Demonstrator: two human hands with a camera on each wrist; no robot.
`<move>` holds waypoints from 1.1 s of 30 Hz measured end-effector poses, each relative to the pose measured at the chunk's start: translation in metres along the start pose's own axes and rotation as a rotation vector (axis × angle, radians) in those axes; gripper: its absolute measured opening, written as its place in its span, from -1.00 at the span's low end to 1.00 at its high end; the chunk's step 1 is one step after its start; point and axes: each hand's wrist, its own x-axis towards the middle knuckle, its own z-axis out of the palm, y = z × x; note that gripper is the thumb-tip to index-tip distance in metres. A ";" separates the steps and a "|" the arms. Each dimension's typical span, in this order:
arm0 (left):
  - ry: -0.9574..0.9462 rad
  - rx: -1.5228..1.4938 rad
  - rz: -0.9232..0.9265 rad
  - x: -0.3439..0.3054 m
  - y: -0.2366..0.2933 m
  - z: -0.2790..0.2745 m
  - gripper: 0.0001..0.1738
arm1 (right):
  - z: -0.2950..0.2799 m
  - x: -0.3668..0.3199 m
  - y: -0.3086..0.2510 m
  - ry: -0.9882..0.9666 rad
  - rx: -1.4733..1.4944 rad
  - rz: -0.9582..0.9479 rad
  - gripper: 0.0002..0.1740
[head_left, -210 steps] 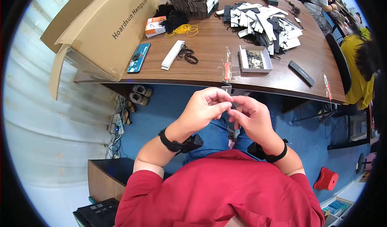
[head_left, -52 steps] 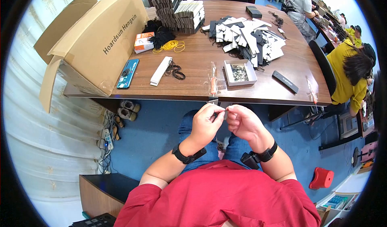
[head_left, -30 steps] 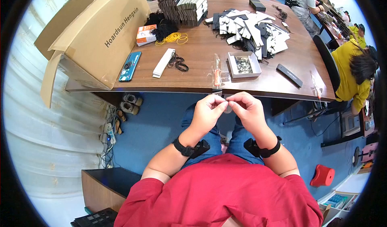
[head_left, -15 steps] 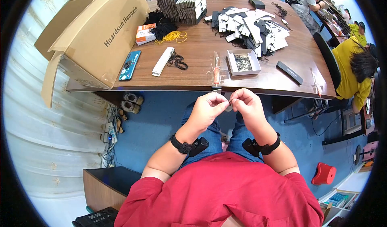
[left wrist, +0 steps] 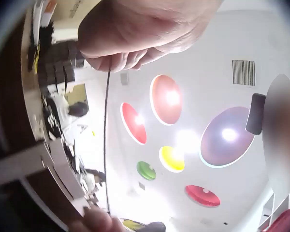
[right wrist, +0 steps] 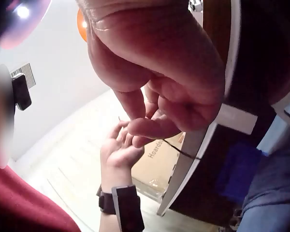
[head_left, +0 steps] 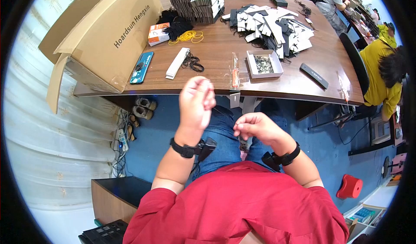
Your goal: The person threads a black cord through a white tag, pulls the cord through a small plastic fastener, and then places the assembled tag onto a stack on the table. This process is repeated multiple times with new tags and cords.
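Note:
A thin dark cord (left wrist: 106,145) runs taut between my two hands in the left wrist view. My left hand (head_left: 196,103) is raised near the table's front edge, its curled fingers pinching one end. Lower and to the right, over the lap, my right hand (head_left: 260,129) pinches the other end between thumb and forefinger. A short stretch of dark cord (right wrist: 181,150) also trails below the right fingers in the right wrist view. Between the hands and the table, a small tag (head_left: 234,99) hangs at the edge, below a clear packet with an orange piece (head_left: 235,78).
On the table (head_left: 208,82) lie a white strip with black cord (head_left: 177,63), a blue phone-like slab (head_left: 141,68), an open white box (head_left: 269,75) of small dark bits and a dark bar (head_left: 313,75). Behind are a tag heap (head_left: 275,25) and a carton (head_left: 112,38).
The hands, fingertips together half a second ago, are now apart. My left hand has risen up and left, the right has dropped slightly, and the cord is stretched between them.

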 end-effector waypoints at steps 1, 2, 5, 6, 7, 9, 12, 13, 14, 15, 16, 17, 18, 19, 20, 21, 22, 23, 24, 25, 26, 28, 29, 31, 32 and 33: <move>0.034 0.040 0.069 0.003 0.008 -0.007 -0.92 | -0.007 -0.003 -0.003 0.033 0.021 0.011 -0.86; 0.062 0.090 0.124 0.006 0.015 -0.016 -0.93 | -0.013 -0.005 -0.005 0.073 0.006 0.012 -0.87; 0.145 0.175 0.223 0.010 0.033 -0.034 -0.94 | -0.031 -0.015 -0.013 0.113 -0.068 0.052 -0.87; 0.164 0.187 0.240 0.010 0.038 -0.039 -0.95 | -0.036 -0.018 -0.013 0.144 -0.083 0.040 -0.87; 0.182 0.198 0.258 0.010 0.042 -0.042 -0.95 | -0.038 -0.021 -0.014 0.184 -0.084 0.022 -0.88; 0.211 0.232 0.260 0.009 0.045 -0.048 -0.95 | -0.045 -0.025 -0.015 0.199 -0.123 -0.009 -0.88; 0.243 0.276 0.239 0.006 0.043 -0.051 -0.95 | -0.042 -0.031 -0.021 0.208 -0.107 0.001 -0.88; 0.249 0.303 0.248 0.006 0.042 -0.052 -0.95 | -0.041 -0.032 -0.023 0.235 -0.159 -0.002 -0.88; 0.256 0.329 0.259 0.005 0.041 -0.055 -0.96 | -0.041 -0.033 -0.024 0.262 -0.212 -0.005 -0.88; 0.262 0.355 0.272 0.006 0.041 -0.057 -0.96 | -0.040 -0.033 -0.026 0.288 -0.267 -0.008 -0.88; 0.248 0.365 0.240 0.006 0.040 -0.056 -0.96 | -0.039 -0.033 -0.026 0.302 -0.281 -0.033 -0.88; 0.234 0.376 0.208 0.005 0.038 -0.054 -0.96 | -0.037 -0.033 -0.026 0.316 -0.295 -0.057 -0.88; 0.222 0.387 0.177 0.004 0.034 -0.052 -0.96 | -0.034 -0.033 -0.026 0.328 -0.308 -0.080 -0.89; 0.165 0.426 0.139 0.003 0.023 -0.048 -0.95 | -0.028 -0.032 -0.025 0.330 -0.414 -0.139 -0.90; 0.129 0.461 0.076 -0.001 0.011 -0.040 -0.94 | -0.020 -0.031 -0.025 0.333 -0.518 -0.200 -0.91; 0.113 0.534 0.024 -0.005 0.001 -0.032 -0.93 | -0.011 -0.029 -0.027 0.337 -0.621 -0.262 -0.91; 0.025 0.545 0.006 -0.007 -0.011 -0.028 -0.92 | 0.001 -0.029 -0.039 0.324 -0.958 -0.487 -0.90; -0.007 0.460 -0.028 -0.012 -0.022 -0.020 -0.92 | 0.007 -0.026 -0.041 0.328 -1.026 -0.552 -0.90; -0.056 0.413 -0.038 -0.014 -0.033 -0.016 -0.91 | 0.012 -0.023 -0.043 0.334 -1.096 -0.615 -0.90; -0.096 0.407 -0.043 -0.017 -0.041 -0.011 -0.92 | 0.015 -0.021 -0.045 0.340 -1.168 -0.677 -0.89; -0.127 0.398 -0.036 -0.020 -0.048 -0.005 -0.92 | 0.016 -0.016 -0.045 0.340 -1.198 -0.719 -0.88; -0.184 0.361 -0.003 -0.023 -0.059 0.001 -0.92 | 0.016 -0.010 -0.043 0.404 -1.266 -0.740 -0.86; -0.168 0.337 -0.044 -0.024 -0.060 0.004 -0.91 | 0.016 -0.009 -0.042 0.434 -1.299 -0.752 -0.85; -0.132 0.293 -0.125 -0.027 -0.058 0.008 -0.90 | 0.018 -0.010 -0.042 0.461 -1.222 -0.719 -0.87; -0.127 0.291 -0.128 -0.028 -0.059 0.007 -0.88 | 0.019 -0.011 -0.041 0.490 -1.164 -0.709 -0.88; -0.124 0.296 -0.138 -0.029 -0.059 0.009 -0.90 | 0.020 -0.012 -0.040 0.520 -1.105 -0.699 -0.89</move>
